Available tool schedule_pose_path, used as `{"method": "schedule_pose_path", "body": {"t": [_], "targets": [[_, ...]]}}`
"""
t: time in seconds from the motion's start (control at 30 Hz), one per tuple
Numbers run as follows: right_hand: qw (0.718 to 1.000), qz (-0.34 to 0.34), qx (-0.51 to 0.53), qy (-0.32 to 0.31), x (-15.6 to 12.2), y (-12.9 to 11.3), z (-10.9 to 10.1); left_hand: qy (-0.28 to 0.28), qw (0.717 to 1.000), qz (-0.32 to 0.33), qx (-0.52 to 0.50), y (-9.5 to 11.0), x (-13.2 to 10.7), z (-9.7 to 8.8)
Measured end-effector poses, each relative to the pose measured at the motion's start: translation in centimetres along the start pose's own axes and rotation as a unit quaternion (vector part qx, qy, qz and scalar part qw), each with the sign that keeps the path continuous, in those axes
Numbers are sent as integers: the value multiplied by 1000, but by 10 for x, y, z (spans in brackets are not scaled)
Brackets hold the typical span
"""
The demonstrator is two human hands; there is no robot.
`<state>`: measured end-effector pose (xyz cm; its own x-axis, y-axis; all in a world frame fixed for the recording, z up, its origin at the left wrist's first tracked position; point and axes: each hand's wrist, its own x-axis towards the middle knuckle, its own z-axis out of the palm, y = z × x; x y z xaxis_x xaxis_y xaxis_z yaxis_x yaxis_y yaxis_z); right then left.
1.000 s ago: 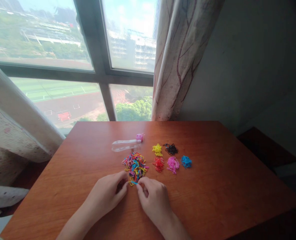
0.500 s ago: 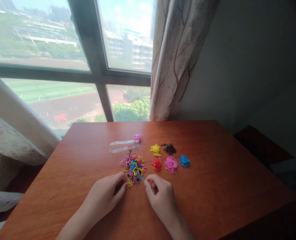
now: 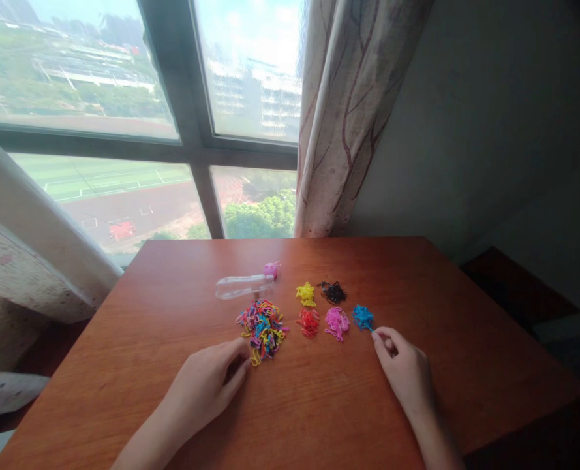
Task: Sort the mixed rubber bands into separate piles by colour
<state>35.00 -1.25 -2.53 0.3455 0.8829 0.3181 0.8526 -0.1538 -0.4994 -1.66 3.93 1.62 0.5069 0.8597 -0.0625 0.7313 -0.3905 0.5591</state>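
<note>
My left hand (image 3: 216,375) rests at the left edge of a mixed heap of small coloured rubber bands (image 3: 263,329). Its fingers are loosely curved, thumb and forefinger a little apart, with the tips at the heap's edge. At the right, my right hand (image 3: 404,365) pinches a blue rubber band (image 3: 370,328) between thumb and forefinger. That band reaches the small blue pile (image 3: 362,316). Single-colour piles lie to the left of it: pink (image 3: 337,323), red (image 3: 309,322), yellow (image 3: 306,294) and black (image 3: 333,292).
Behind the heap a clear plastic bottle (image 3: 243,286) lies on its side, by a pink cap (image 3: 271,270). Everything sits on a brown wooden table (image 3: 294,418). A window (image 3: 250,196) and curtains (image 3: 338,130) stand beyond the table's far edge.
My right hand has moved right, from the mixed heap to the blue pile, carrying the blue rubber band. My left hand has stayed beside the heap.
</note>
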Motion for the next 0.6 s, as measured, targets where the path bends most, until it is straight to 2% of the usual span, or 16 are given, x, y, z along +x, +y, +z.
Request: {"method": "schedule_pose_path", "body": {"t": [0.17, 0.37, 0.47, 0.6], "targets": [[999, -38, -28, -21, 3, 6, 3, -3, 1000, 2, 18, -1, 0, 0], [998, -41, -42, -9, 5, 9, 3, 1, 999, 2, 32, -1, 0, 0], [999, -40, -35, 7, 4, -1, 1, 3, 999, 4, 33, -1, -1, 1], [998, -58, 2, 1, 0, -30, 5, 1, 999, -16, 50, -1, 0, 0]]}}
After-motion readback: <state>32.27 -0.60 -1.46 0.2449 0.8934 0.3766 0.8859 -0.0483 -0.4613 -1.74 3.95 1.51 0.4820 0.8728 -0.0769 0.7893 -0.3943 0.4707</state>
